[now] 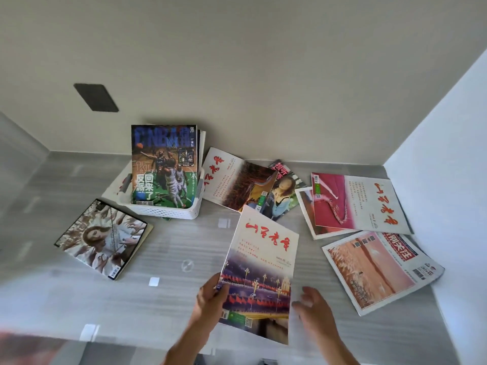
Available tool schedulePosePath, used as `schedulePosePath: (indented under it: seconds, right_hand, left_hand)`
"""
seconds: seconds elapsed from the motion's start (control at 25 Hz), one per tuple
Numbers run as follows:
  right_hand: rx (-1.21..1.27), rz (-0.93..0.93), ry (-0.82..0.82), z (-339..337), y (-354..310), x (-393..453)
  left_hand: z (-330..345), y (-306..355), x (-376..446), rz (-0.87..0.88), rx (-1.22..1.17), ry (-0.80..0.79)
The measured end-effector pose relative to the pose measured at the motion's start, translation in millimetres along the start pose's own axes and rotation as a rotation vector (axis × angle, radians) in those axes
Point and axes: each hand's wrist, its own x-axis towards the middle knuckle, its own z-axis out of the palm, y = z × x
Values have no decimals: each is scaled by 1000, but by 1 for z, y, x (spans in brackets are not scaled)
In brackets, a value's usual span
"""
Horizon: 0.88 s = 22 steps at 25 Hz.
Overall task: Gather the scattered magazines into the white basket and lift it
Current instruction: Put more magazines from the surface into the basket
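Note:
My left hand [210, 299] grips the lower left edge of a white magazine with red calligraphy [261, 264], lifted off the grey floor. My right hand [313, 305] hovers at its right edge with fingers spread, touching or nearly touching. The white basket [168, 210] stands near the wall at centre left, holding an upright basketball magazine [163, 164] with others behind it. Loose on the floor lie a dark photo magazine [101, 237] at left, an open red-script magazine [237, 180], a portrait magazine [283, 191], a pink-covered magazine [358, 204] and a newspaper-like one [379, 267].
The beige wall behind carries a dark rectangular plate [96, 98]. A white wall [448, 180] closes the right side, tight against the right-hand magazines. Small white tape marks [154, 281] dot the grey floor between the basket and my hands.

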Motion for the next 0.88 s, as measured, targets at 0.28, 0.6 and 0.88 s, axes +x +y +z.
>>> schedulePosePath:
  seconds: [0.28,0.6,0.88]
  right_hand:
    - [360,25,-384,32,-66,-18]
    - [82,-228,-231,101,-163,-32]
    - [67,-387,-83,165,-295,-31]
  left_hand:
    - [-86,34,-19,194,-273,-95]
    - [-171,46,34,55,180,147]
    - [-258,123,114,67,197,269]
